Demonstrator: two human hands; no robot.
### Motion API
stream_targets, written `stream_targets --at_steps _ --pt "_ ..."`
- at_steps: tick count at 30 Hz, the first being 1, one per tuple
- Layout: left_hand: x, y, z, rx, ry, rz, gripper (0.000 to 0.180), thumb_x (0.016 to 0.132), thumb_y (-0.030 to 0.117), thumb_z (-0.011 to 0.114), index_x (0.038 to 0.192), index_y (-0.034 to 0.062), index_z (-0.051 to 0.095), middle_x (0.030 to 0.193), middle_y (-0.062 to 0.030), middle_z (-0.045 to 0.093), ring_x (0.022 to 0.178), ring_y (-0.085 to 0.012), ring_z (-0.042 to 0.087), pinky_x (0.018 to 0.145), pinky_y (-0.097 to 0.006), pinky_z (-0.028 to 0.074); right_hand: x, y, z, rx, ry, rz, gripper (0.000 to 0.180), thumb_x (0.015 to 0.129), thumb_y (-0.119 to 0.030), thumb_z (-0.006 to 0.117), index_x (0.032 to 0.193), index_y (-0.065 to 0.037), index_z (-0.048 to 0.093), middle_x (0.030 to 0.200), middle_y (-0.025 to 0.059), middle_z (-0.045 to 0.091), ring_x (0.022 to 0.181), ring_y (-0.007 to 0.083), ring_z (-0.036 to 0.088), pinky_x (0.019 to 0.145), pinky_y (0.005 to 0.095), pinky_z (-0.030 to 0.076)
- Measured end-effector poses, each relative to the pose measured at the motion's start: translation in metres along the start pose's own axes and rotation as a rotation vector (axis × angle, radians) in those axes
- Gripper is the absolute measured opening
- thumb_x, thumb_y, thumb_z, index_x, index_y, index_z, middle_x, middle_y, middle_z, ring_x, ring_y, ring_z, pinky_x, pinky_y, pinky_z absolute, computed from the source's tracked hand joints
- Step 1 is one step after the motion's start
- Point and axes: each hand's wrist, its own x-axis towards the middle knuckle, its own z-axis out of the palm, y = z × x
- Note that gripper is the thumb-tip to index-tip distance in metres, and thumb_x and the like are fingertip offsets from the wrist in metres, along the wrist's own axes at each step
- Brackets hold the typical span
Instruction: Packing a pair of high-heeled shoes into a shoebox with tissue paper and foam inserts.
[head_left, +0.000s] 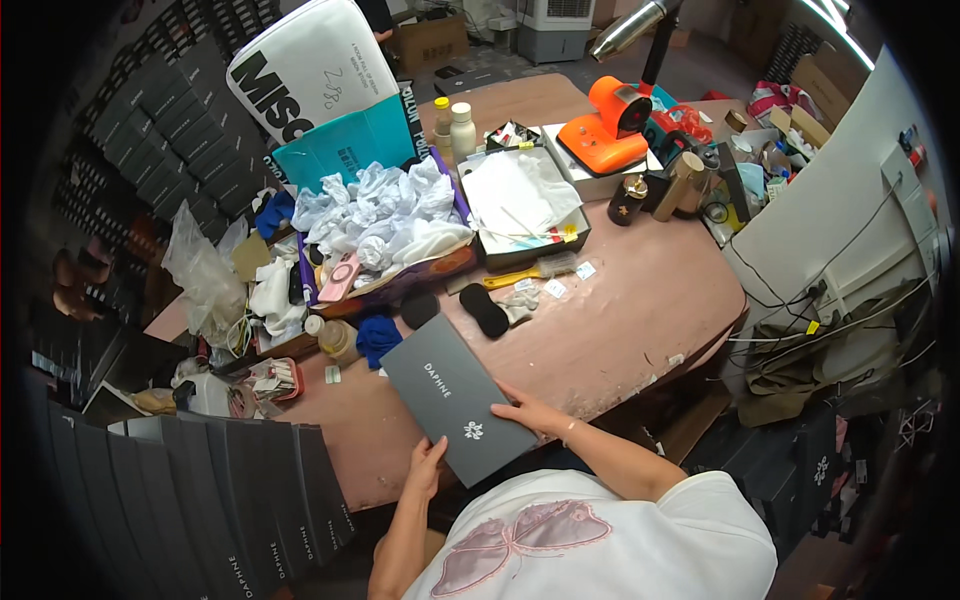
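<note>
My left hand (427,463) sits low in the centre of the frame, fingers spread and pressed against the lower left edge of a flat dark grey box (456,397). My right hand (530,413) lies just right of it, palm down, fingers resting on the box's lower right side. So both hands grip the same box between them, and it lies tilted on the near edge of the reddish-brown table (620,330), a small white emblem near its lower end.

Just above the box I see a black oval pad (484,309), a blue cloth (377,337) and a small yellowish bottle (337,338). Further up, centre frame, crumpled white tissue paper (385,215) fills an open tray, with an open box of white paper (523,205) to its right. An orange device (605,128) stands in the upper right, beside what looks like a gold cylinder (680,185), though it is small and I cannot be sure. In the lower left a row of matching dark flat boxes (215,500) stands stacked on edge.
</note>
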Motion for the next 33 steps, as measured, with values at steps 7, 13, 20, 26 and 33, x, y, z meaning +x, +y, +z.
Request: stream_targets --at_steps 7,13,20,26,33 --pt "0.018 -0.028 0.196 0.245 -0.633 0.199 0.077 0.091 0.019 0.062 0.150 0.0107 0.014 0.146 -0.0203 0.032 0.126 -0.0265 0.045 0.099 -0.035 0.043 -0.157 -0.054 -0.275 0.370 0.392 0.172 0.053 0.086 -0.021 0.062 0.133 -0.004 0.046 0.118 0.0085 0.059 0.101 0.0199 0.059 0.087 0.0341 0.049" --pt "0.010 -0.057 0.156 0.428 -0.361 0.254 0.056 0.092 0.023 0.062 0.140 0.0042 0.040 0.129 -0.0156 0.053 0.110 -0.0194 0.056 0.095 -0.031 0.044 -0.143 -0.042 -0.457 -0.766 0.836 -0.066 0.026 0.084 -0.006 0.061 0.106 0.007 0.065 0.095 0.0141 0.067 0.087 0.0213 0.062 0.076 0.0340 0.049" --pt "-0.089 -0.034 0.099 0.557 0.125 0.548 0.055 0.087 0.020 0.065 0.135 0.0018 0.045 0.120 -0.0200 0.059 0.095 -0.0241 0.064 0.081 -0.033 0.051 -0.074 -0.402 0.060 -0.827 -0.154 -1.307 0.053 0.076 0.002 0.061 0.129 -0.005 0.053 0.136 0.0152 0.048 0.126 0.0308 0.046 0.102 0.0386 0.039" --pt "-0.157 -0.053 0.061 0.530 0.338 0.700 0.048 0.091 0.019 0.062 0.134 0.0049 0.047 0.110 -0.0156 0.063 0.094 -0.0183 0.064 0.082 -0.030 0.050 -0.179 -0.553 0.377 -0.898 -0.011 -2.553 0.083 0.067 -0.020 0.081 0.139 -0.013 0.041 0.141 0.0186 0.037 0.130 0.0371 0.037 0.099 0.0509 0.040" --pt "-0.185 -0.071 0.031 0.533 0.326 0.566 0.047 0.089 0.023 0.064 0.131 0.0060 0.051 0.097 -0.0152 0.068 0.087 -0.0173 0.065 0.077 -0.031 0.051 -0.224 -0.600 0.459 -1.571 -0.143 -2.235 0.079 0.063 -0.032 0.082 0.132 -0.015 0.047 0.134 0.0144 0.041 0.124 0.0351 0.041 0.102 0.0508 0.035"
